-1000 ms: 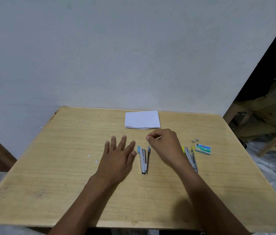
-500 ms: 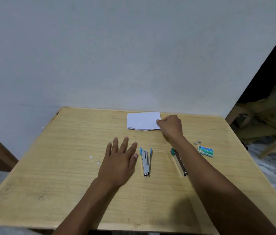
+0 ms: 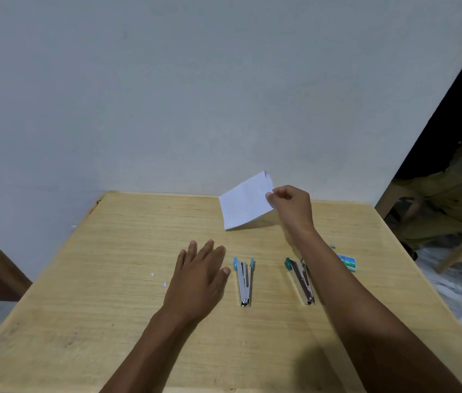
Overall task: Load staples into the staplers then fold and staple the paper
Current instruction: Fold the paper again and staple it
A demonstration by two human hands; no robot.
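Presently right hand (image 3: pixel 292 207) pinches the right edge of the folded paper (image 3: pixel 245 204) between thumb and fingers. Sheet is white, tilted up, lower corner on the table (image 3: pixel 111 307). Left hand (image 3: pixel 198 276) flat, fingers spread, just beside blue-tipped stapler (image 3: pixel 244 279). Teal-tipped stapler (image 3: pixel 300 282) partly under right forearm. Staple box (image 3: pixel 347 262) label seems to read "No.10".

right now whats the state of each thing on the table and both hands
paper, held up tilted by its right edge, lower left corner down by the table
right hand, pinches the paper's edge
left hand, open, fingers straight, beside the blue stapler
blue stapler, lying on the table, arms spread open
teal stapler, lying on the table, partly hidden by the right arm
staple box, lying flat on the table
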